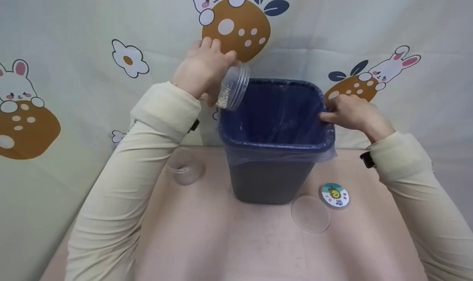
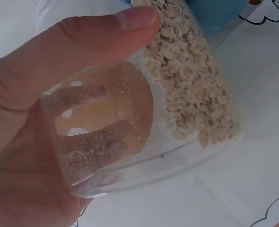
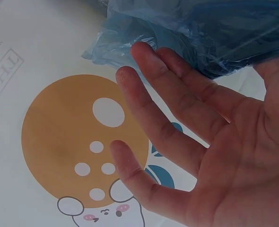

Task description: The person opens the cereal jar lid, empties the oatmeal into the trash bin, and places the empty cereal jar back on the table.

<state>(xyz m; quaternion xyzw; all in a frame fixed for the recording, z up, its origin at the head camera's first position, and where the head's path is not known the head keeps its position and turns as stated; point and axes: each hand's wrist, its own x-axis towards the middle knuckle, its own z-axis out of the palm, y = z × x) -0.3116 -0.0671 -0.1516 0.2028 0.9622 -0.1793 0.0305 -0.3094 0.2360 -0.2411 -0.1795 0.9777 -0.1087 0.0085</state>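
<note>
My left hand (image 1: 203,68) grips a clear plastic jar (image 1: 234,86), tipped on its side with its mouth toward the trash can (image 1: 271,175), at the upper left of its rim. Flakes that look like rolled oats (image 2: 191,80) lie along one side of the jar in the left wrist view, the thumb across its wall. A thin blue bag (image 3: 149,28) lines the can and folds over its rim. My right hand (image 1: 351,111) holds the can's right rim, thumb over the edge; its other fingers spread outside, beneath the bag's fold, in the right wrist view.
Another clear jar (image 1: 184,168) stands on the pink tabletop (image 1: 260,249) left of the can. Right of the can's base lie a clear round lid (image 1: 310,214) and a lid with a printed label (image 1: 335,195). A patterned cloth (image 1: 84,97) hangs behind.
</note>
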